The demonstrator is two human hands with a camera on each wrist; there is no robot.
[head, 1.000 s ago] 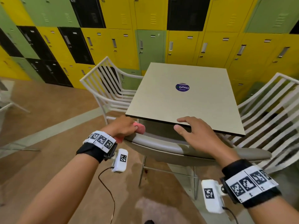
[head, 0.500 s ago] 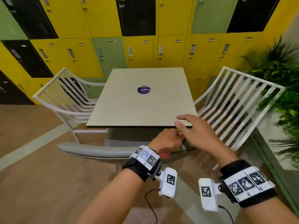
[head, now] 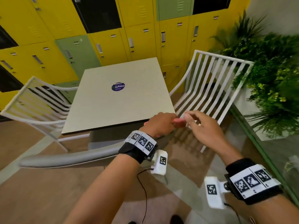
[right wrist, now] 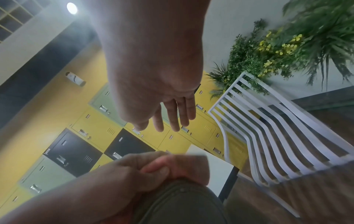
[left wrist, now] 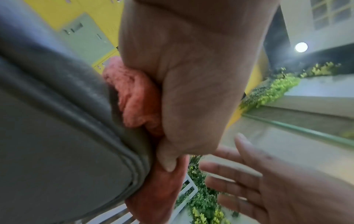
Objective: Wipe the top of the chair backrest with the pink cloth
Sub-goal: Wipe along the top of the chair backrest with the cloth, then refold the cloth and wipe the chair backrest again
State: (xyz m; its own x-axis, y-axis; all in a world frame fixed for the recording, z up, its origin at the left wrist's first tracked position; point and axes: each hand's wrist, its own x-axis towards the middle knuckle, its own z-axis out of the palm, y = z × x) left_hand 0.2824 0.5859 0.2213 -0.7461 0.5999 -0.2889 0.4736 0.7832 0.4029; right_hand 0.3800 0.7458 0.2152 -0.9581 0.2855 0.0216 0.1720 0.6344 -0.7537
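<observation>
The chair's padded grey backrest (head: pixel 72 157) runs from the lower left to under my left wrist. My left hand (head: pixel 168 123) grips the bunched pink cloth (head: pixel 178 123) and presses it on the backrest's right end. In the left wrist view the cloth (left wrist: pixel 138 98) is squeezed between my palm and the grey backrest (left wrist: pixel 57 136). My right hand (head: pixel 191 118) hovers just right of the cloth with relaxed, spread fingers (left wrist: pixel 229 171) and holds nothing. The right wrist view shows those fingers (right wrist: pixel 172 119) straight, above my left hand (right wrist: pixel 124 178).
A beige square table (head: pixel 116 97) with a round sticker stands right behind the backrest. White slatted chairs flank it at the left (head: pixel 37 104) and right (head: pixel 210 88). Green plants (head: pixel 271 88) fill the right side, and yellow, green and black lockers (head: pixel 113 38) line the back wall.
My left hand has slid the pink cloth along the backrest from its left end to its right end. My right hand has lifted off the backrest and drawn close to the cloth.
</observation>
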